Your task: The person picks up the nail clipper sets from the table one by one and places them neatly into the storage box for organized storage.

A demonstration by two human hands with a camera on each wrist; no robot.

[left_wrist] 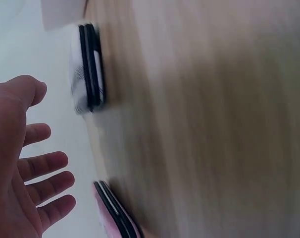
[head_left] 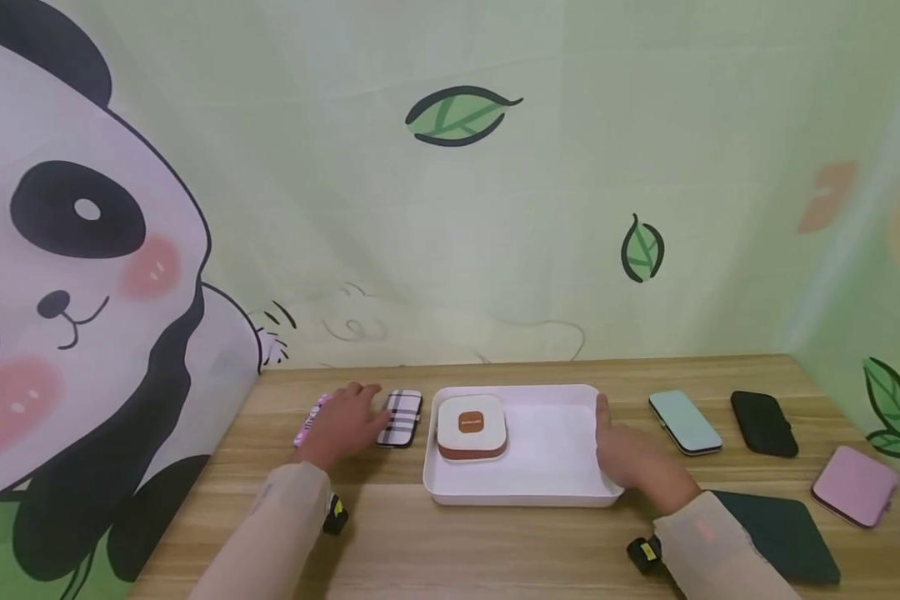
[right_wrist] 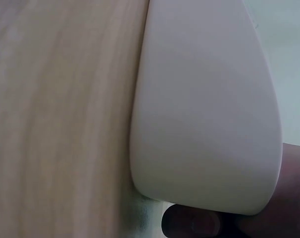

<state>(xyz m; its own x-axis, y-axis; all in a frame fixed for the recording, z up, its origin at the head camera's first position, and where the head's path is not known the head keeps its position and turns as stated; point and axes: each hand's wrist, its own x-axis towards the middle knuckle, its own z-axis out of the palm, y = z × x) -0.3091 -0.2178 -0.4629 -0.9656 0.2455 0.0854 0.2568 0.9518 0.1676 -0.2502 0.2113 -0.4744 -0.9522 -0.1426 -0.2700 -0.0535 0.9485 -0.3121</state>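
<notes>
My left hand hovers over the left part of the table, fingers spread and holding nothing. In the left wrist view its fingers are apart from both cases nearby. Those are a black-and-white plaid case, on the thumb side, and a pink patterned case, partly hidden behind the hand. My right hand grips the right end of a white tray, with a digit along the rim. A rounded white box with a brown base and label sits at the tray's left.
Right of the tray lie a light-blue case, a black case and a pink case. A dark green flat piece is partly covered by my right sleeve. A printed panda curtain hangs behind the wooden table.
</notes>
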